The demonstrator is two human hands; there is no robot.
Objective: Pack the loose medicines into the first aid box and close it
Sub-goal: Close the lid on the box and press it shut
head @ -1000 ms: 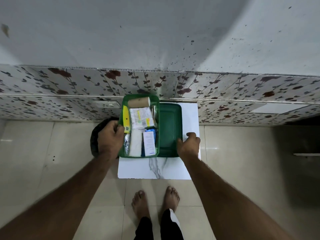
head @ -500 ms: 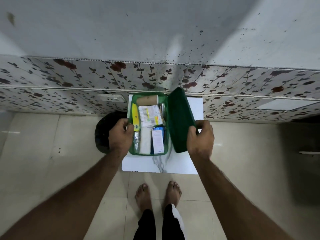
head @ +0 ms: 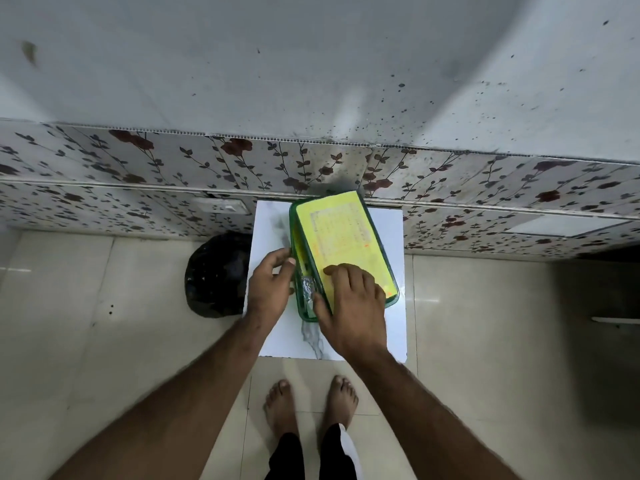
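Observation:
The green first aid box [head: 300, 308] lies on a white marble-patterned board [head: 273, 330]. Its lid [head: 341, 237], yellow-labelled on top, is folded over the box and still tilted, leaving a gap along the left side. Through that gap a silver foil strip [head: 306, 289] shows; the other medicines are hidden. My right hand [head: 349, 299] lies on the near end of the lid, thumb at its left edge. My left hand [head: 270, 285] holds the box's left wall with the fingers curled against it.
A black plastic bag [head: 214, 275] sits on the tiled floor just left of the board. A flower-patterned wall panel [head: 138, 188] with a white socket [head: 220, 205] runs behind the board. My bare feet [head: 311, 400] stand below it.
My right hand has swung the lid from flat open on the right, up and over the box, so its yellow top now faces me. My left hand stayed at the box's left side.

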